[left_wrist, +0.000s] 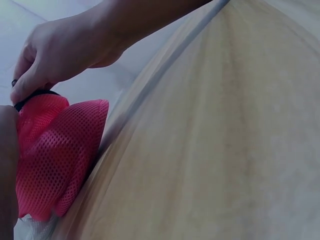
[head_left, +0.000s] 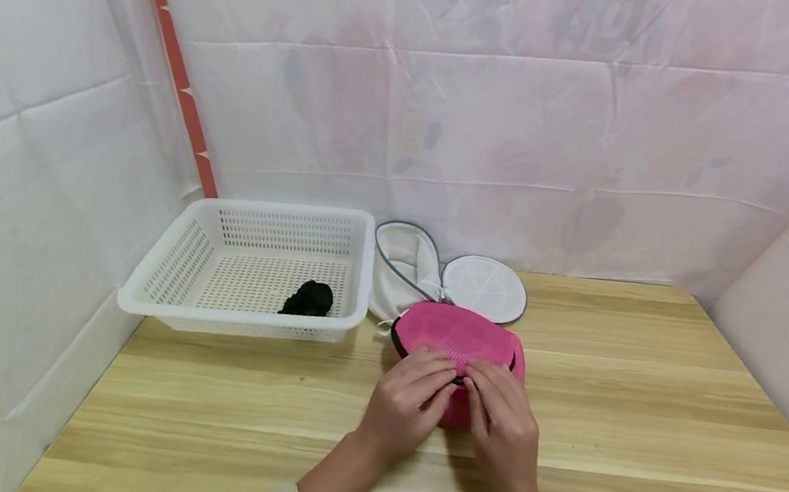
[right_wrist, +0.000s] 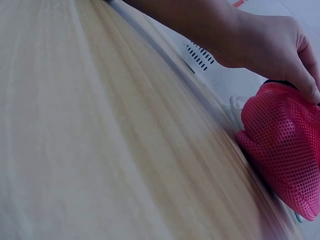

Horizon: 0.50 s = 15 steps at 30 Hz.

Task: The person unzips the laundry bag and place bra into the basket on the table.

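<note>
One rounded pink mesh bag (head_left: 454,330) on the wood-grained table (head_left: 651,416).
My left hand (head_left: 404,403) and right hand (head_left: 509,422) pinch its black edge (head_left: 398,341), bowed toward me; its long axis runs left to right.

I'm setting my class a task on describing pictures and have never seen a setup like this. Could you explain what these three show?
There is no machine here: a person works with a bare left hand and right hand. The widest picture comes from a camera worn on the head, looking forward and down. The other two come from cameras on the left and right wrists, each showing the work close up, at a slant.

Both hands pinch the black-trimmed edge of a pink mesh bag. On the wooden table stands a white basket with a black item inside; I can't tell what it is. Behind the bag lie a white pouch with dark edging and a round white piece.
</note>
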{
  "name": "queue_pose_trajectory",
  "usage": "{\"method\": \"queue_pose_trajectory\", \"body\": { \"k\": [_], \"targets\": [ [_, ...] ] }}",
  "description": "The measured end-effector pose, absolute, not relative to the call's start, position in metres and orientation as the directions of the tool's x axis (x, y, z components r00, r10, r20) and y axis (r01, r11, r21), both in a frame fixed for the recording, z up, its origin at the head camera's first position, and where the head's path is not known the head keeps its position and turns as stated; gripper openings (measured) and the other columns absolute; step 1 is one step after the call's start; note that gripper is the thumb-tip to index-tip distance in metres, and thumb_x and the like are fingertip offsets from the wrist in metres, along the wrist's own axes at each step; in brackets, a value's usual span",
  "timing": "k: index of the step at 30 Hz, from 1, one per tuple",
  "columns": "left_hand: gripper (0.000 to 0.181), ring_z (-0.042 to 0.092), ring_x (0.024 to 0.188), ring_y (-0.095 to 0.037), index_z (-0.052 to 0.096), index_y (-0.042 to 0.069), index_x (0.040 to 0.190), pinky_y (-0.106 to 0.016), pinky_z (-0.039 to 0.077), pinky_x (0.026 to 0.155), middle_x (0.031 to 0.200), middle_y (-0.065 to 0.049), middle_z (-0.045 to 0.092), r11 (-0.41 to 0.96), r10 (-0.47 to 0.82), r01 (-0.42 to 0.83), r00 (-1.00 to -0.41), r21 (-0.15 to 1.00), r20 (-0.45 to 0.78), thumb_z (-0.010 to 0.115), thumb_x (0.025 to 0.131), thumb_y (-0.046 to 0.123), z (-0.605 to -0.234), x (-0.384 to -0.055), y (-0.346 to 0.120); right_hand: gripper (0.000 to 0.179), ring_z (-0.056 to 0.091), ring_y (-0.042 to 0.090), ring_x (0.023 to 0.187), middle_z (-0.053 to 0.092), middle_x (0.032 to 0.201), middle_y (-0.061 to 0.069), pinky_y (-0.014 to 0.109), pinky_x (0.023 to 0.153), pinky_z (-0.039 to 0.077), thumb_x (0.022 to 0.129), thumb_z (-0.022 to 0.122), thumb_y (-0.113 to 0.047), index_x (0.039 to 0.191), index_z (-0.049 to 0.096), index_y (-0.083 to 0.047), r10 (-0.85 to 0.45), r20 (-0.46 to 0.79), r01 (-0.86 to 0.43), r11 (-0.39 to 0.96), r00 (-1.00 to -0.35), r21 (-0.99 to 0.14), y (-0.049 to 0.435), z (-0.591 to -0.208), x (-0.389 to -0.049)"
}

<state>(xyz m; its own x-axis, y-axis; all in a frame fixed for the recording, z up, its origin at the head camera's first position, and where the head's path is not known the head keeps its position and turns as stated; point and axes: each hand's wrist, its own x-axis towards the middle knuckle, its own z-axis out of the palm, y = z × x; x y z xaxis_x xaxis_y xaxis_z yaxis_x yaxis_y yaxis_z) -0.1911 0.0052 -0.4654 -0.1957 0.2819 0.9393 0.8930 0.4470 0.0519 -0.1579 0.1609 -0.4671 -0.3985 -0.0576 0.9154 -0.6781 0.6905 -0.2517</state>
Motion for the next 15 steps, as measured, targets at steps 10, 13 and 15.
{"method": "queue_pose_trajectory", "body": {
  "k": [10,13,15],
  "targets": [
    [0.017,0.071,0.100,-0.019,0.077,0.003,0.098,-0.039,0.055,0.095,0.100,-0.007,0.075,0.481,0.304,0.876,-0.210,0.041,0.929,0.075,0.081,0.004,-0.4667,-0.1887,0.0065,0.032,0.066,0.032,0.097,0.072,0.103,0.016,0.032,0.111,0.042,0.101,0.055,-0.021,0.100,0.074,0.005,-0.090,0.918,-0.700,0.677,-0.386,-0.228,0.1570,-0.4676,-0.1576],
    [0.016,0.071,0.099,-0.019,0.076,0.004,0.097,-0.039,0.055,0.095,0.100,-0.007,0.075,0.480,0.303,0.876,-0.215,0.046,0.929,0.075,0.081,0.003,-0.4667,-0.1891,0.0063,0.032,0.066,0.032,0.096,0.072,0.102,0.017,0.033,0.111,0.042,0.101,0.055,-0.021,0.099,0.074,0.005,-0.090,0.920,-0.702,0.675,-0.381,-0.225,0.1567,-0.4674,-0.1580],
    [0.015,0.071,0.099,-0.019,0.076,0.004,0.096,-0.038,0.055,0.095,0.099,-0.006,0.075,0.482,0.300,0.875,-0.215,0.047,0.929,0.075,0.081,0.003,-0.4668,-0.1893,0.0063,0.032,0.066,0.033,0.096,0.072,0.102,0.017,0.033,0.111,0.042,0.101,0.055,-0.020,0.099,0.074,0.005,-0.089,0.920,-0.702,0.675,-0.381,-0.226,0.1565,-0.4673,-0.1581]
  ]
}}
